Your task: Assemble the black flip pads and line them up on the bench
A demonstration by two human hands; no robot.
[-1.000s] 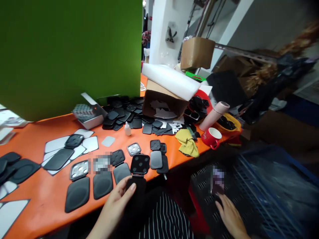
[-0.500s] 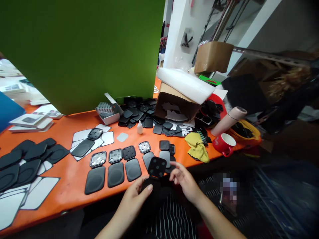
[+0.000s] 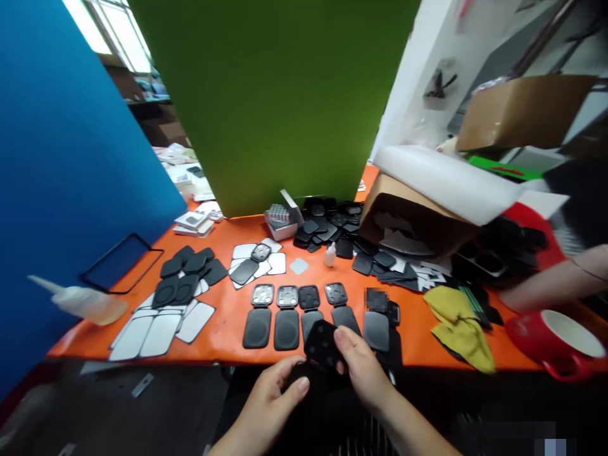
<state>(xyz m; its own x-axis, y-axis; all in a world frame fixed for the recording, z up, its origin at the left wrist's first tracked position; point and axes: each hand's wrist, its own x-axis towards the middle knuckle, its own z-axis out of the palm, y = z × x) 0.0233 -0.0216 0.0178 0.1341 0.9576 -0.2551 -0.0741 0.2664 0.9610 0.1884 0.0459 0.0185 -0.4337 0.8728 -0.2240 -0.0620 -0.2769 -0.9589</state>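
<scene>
Both of my hands hold one black hinged part (image 3: 322,345) with round recesses, just in front of the orange table's (image 3: 418,345) near edge. My left hand (image 3: 280,396) grips its lower half, fingers curled round it. My right hand (image 3: 357,361) pinches the upper square half from the right. On the table just beyond lies a row of several similar black parts (image 3: 287,316), some with silver square tops. A small white bottle (image 3: 329,254) stands behind that row.
A heap of black parts (image 3: 332,227) and a tipped cardboard box (image 3: 408,218) sit at the back. A yellow cloth (image 3: 458,326) and red mug (image 3: 555,342) lie right. Green (image 3: 275,101) and blue (image 3: 61,177) panels stand behind and left. White backing sheets (image 3: 159,329) lie left.
The view swung left and the blue panel came into sight. My right hand rose from the crate below and closed on the black part, which my left hand has kept holding.
</scene>
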